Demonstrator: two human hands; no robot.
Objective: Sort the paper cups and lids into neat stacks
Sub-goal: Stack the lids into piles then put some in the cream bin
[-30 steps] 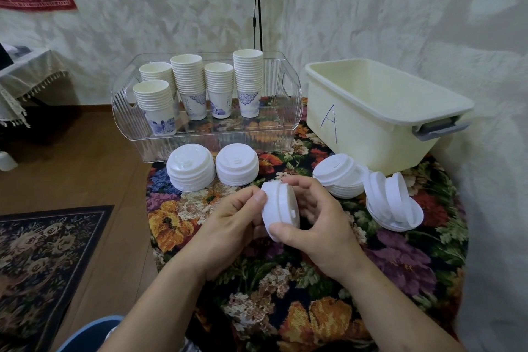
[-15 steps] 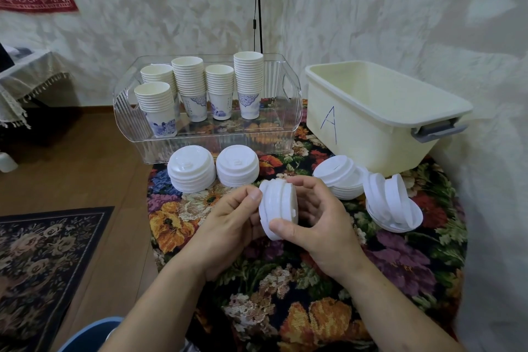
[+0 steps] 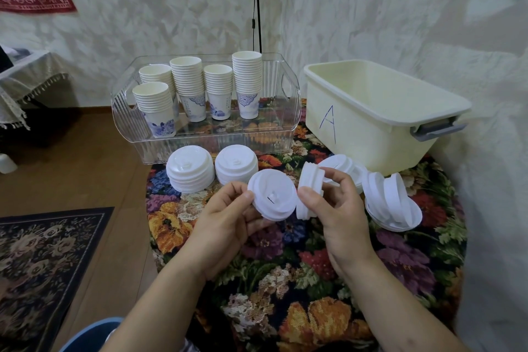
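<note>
One lid [image 3: 271, 198] pinched in left hand [image 3: 225, 220], several lids [image 3: 310, 190] in right hand [image 3: 340, 208]

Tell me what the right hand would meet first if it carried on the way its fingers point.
Probably the loose lid pile just behind the right hand, which holds a few lids; depth is unclear, so it might pass over towards the cream bin.

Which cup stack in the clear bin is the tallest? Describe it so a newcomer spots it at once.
Find the clear ribbed bin at the back of the flowered table. Five stacks of paper cups stand inside; take the one at the far right. It rises above the bin's rim, higher than its neighbours.
</note>
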